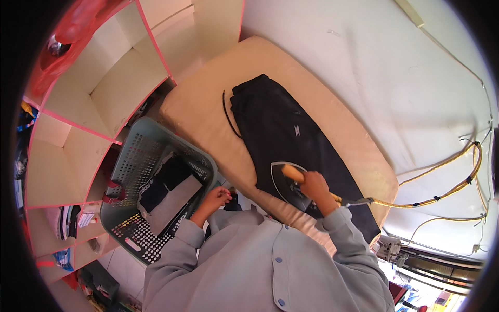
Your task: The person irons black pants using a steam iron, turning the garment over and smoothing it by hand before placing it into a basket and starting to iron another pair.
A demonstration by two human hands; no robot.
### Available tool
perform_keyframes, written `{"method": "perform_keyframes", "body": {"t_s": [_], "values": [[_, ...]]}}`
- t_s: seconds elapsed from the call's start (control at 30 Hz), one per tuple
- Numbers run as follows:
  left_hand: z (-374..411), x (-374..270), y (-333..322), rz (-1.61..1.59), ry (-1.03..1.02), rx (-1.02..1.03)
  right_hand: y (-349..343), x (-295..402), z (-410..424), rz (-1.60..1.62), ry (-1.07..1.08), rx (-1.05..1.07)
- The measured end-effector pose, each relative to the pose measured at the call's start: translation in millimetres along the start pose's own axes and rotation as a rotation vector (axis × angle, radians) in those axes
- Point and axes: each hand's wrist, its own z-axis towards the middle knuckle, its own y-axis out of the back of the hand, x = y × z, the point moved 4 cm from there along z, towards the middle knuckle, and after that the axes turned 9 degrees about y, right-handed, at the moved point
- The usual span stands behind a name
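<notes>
Black drawstring trousers (pixel 288 136) lie lengthwise on a padded ironing table (pixel 202 93) covered in tan cloth. My right hand (pixel 315 186) grips the yellow-orange handle of an electric iron (pixel 281 179), whose soleplate rests on the lower part of the trousers. A yellow, wrapped cord (pixel 423 202) runs from the iron to the right. My left hand (pixel 218 198) is raised beside the basket's rim, its fingers loosely curled with nothing seen in them. Inside the grey-green plastic basket (pixel 212 165) are folded black and grey garments (pixel 165 195).
White shelves (pixel 128 78) with pink edging stand at the left, with folded clothes (pixel 68 222) on a lower one. A white wall (pixel 374 78) borders the table's far side, and the cord loops against it. Electrical fittings (pixel 388 247) are at the lower right.
</notes>
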Motion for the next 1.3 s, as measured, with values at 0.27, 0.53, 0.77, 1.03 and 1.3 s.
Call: {"method": "perform_keyframes", "body": {"t_s": [0.27,0.53,0.77,1.03,1.3], "values": [[-20.6,-7.4,-2.8,0.081,-0.335,-0.243,-7.9,21.0,-60.8,-0.005,0.026,0.056],[-28.1,-57.3,-16.1,0.049,-0.516,-0.385,-20.2,65.3,-16.3,0.105,0.085,-0.076],[-30.1,-103.9,-68.0,0.094,-0.802,-0.484,-14.0,18.9,-57.1,0.12,0.034,-0.073],[-20.7,-86.5,-216.8,0.491,-0.873,-0.305,-10.0,-132.5,-258.5,0.125,-0.372,-0.058],[-24.3,-37.5,-390.2,1.102,-1.121,0.304,-20.3,-228.7,-419.5,0.106,-0.918,-0.256]]}}
